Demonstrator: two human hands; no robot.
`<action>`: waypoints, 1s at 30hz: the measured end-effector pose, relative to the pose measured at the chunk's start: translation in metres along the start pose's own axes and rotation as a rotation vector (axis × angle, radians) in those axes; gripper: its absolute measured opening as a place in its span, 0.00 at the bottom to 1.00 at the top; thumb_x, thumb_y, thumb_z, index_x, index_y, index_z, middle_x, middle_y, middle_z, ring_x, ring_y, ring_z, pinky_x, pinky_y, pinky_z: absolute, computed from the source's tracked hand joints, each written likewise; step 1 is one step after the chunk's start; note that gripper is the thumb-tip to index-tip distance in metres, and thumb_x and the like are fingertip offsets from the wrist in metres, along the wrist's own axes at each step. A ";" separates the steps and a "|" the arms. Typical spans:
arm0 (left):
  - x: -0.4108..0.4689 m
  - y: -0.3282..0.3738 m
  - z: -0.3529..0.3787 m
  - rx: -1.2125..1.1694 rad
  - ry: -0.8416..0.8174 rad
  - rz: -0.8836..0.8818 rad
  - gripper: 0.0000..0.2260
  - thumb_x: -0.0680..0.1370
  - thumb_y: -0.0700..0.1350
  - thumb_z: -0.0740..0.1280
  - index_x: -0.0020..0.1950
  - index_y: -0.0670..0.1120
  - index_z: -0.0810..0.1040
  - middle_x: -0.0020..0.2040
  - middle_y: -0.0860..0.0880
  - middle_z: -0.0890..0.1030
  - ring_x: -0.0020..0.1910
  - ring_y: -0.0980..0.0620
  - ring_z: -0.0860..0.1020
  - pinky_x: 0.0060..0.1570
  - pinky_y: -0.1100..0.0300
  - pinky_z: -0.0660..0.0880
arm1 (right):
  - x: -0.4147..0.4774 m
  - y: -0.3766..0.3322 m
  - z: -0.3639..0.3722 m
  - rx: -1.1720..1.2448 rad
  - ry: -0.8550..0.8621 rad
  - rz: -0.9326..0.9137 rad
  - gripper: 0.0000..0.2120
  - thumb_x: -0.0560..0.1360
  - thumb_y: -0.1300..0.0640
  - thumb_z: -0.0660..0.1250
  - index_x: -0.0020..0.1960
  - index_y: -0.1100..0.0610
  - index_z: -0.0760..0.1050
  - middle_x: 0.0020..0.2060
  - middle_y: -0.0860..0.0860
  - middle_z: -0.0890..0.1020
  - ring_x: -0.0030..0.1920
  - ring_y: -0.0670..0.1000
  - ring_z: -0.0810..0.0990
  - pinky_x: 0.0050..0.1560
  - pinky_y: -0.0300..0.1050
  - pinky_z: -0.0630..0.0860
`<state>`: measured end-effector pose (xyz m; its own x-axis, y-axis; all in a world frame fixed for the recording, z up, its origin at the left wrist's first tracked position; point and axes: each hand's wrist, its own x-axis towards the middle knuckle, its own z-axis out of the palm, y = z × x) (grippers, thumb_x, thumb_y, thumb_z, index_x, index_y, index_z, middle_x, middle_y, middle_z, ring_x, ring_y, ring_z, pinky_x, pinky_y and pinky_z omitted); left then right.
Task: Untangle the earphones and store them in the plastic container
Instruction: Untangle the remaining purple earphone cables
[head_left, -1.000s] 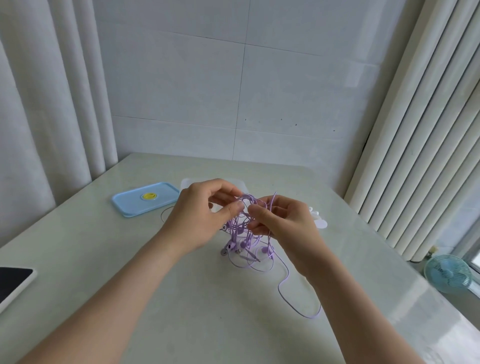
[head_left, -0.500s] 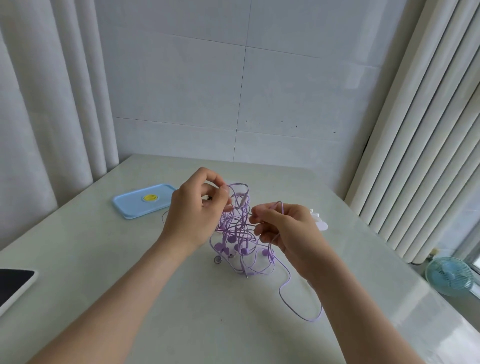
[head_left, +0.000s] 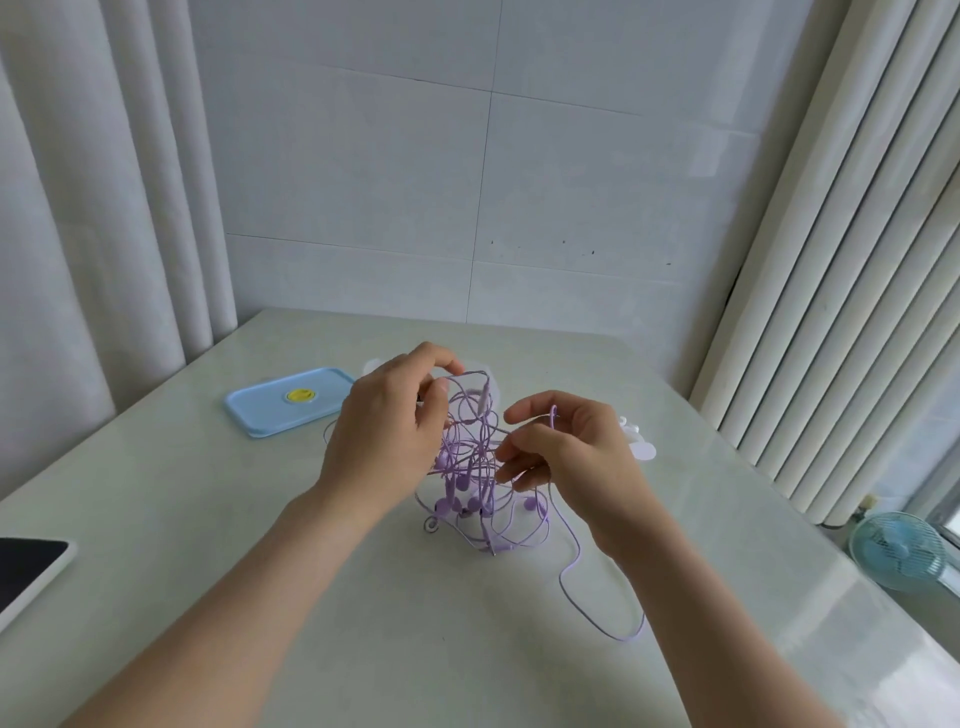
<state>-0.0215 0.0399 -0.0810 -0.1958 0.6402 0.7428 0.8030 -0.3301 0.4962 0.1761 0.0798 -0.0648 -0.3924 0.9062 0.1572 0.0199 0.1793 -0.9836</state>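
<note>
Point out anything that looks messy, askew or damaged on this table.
The earphones are a knotted clump, held between the left hand and right hand, one loop trailing on the table. The lid lies apart on the left. Nothing looks spilled or broken.

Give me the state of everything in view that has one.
earphones: tangled, held up, lower loops on the table.
left hand: pinches a loop at the top.
right hand: pinches a strand at the side.
blue lid: off, flat on the table.
plastic container: uncovered, mostly hidden behind the hands.
tablet: screen dark.
fan: blades' motion cannot be told.
</note>
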 end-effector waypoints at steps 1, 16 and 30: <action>0.000 -0.001 -0.001 0.042 0.002 0.032 0.05 0.83 0.45 0.69 0.54 0.56 0.80 0.38 0.55 0.81 0.37 0.54 0.82 0.38 0.50 0.79 | 0.001 0.000 0.001 0.020 0.015 -0.004 0.08 0.77 0.73 0.63 0.51 0.65 0.80 0.39 0.65 0.86 0.35 0.60 0.85 0.38 0.50 0.80; -0.003 0.003 0.007 0.022 -0.127 -0.072 0.09 0.81 0.53 0.66 0.45 0.53 0.83 0.36 0.57 0.82 0.37 0.54 0.80 0.39 0.50 0.80 | -0.007 0.012 0.019 -0.630 0.333 -0.806 0.12 0.71 0.67 0.71 0.49 0.53 0.84 0.48 0.48 0.76 0.50 0.51 0.77 0.51 0.37 0.71; 0.009 0.016 0.001 -0.583 -0.053 -0.589 0.28 0.89 0.53 0.54 0.39 0.50 0.87 0.44 0.56 0.86 0.40 0.55 0.71 0.46 0.57 0.68 | 0.015 0.037 0.005 -0.917 0.290 -0.450 0.03 0.78 0.52 0.75 0.49 0.49 0.88 0.43 0.48 0.78 0.46 0.54 0.79 0.50 0.51 0.76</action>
<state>-0.0098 0.0412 -0.0669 -0.4550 0.8475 0.2735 0.1538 -0.2277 0.9615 0.1663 0.0987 -0.0996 -0.3047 0.7196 0.6239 0.6609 0.6315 -0.4056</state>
